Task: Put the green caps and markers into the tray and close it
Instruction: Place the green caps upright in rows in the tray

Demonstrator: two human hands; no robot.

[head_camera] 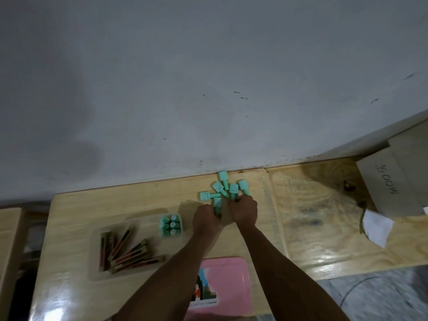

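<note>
Several green caps lie in a loose pile on the wooden table near the wall. My left hand grips one green cap at the pile's near edge. My right hand has its fingers curled into the pile and pinches a green cap. A clear tray sits to the left; several green caps stand in its far right corner and several dark red markers lie across it. The pink lid lies flat in front, partly under my arms.
A grey cardboard box stands at the right by the wall, with a white paper scrap beside it. The wall runs right behind the pile. The table's left edge drops off beside the tray.
</note>
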